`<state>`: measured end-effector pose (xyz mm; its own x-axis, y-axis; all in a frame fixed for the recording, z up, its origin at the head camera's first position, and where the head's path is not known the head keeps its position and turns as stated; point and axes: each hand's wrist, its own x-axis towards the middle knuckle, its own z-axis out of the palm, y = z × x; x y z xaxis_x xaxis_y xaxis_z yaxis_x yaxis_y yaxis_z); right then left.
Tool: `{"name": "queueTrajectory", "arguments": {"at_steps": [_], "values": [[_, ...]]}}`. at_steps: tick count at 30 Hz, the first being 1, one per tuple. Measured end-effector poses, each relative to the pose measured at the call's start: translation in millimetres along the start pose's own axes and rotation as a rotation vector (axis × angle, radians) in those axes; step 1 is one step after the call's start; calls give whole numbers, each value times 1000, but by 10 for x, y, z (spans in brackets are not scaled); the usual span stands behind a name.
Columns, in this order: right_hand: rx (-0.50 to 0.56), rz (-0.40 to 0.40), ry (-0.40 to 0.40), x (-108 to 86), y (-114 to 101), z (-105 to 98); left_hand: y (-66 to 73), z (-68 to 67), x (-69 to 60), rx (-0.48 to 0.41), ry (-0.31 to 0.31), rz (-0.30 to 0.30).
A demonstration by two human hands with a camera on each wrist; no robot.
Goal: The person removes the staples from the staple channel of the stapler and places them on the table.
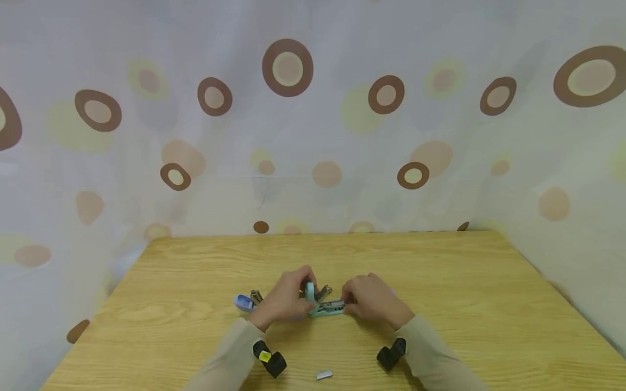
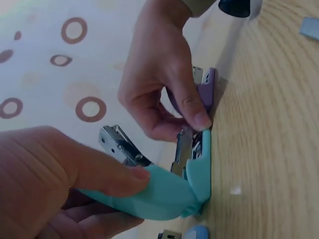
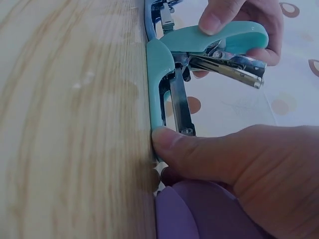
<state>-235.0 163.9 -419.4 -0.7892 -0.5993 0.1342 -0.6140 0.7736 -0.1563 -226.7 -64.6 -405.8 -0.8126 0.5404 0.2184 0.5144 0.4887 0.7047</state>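
Note:
A teal stapler [image 1: 329, 312] stands on the table, its top cover swung up and back from the base. My left hand [image 1: 286, 296] grips the raised cover, thumb on one side and fingers on the other. At the front end of the base, my right hand [image 1: 374, 298] pinches it, thumb [image 3: 172, 144] against the teal edge. The metal magazine [image 2: 182, 149] lies along the base, and another metal part [image 3: 232, 69] sticks out from under the cover.
Beyond the right hand sits a purple stapler [image 3: 174, 214]. A blue stapler [image 1: 243, 303], also opened up, is left of my left hand. One short silver staple strip [image 1: 324, 375] lies near the table's front. A patterned cloth [image 1: 293, 136] hangs behind the wooden table [image 1: 440, 260].

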Motion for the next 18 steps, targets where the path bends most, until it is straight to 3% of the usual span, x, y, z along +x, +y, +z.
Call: {"name": "queueTrajectory", "arguments": {"at_steps": [7, 14, 18], "values": [[7, 6, 0, -29, 64, 1, -22, -30, 55, 42, 10, -69], [21, -17, 12, -5, 35, 1, -12, -73, 32, 36, 23, -188], [27, -17, 5, 11, 26, 13, 23, -95, 15, 64, 31, -199]]}}
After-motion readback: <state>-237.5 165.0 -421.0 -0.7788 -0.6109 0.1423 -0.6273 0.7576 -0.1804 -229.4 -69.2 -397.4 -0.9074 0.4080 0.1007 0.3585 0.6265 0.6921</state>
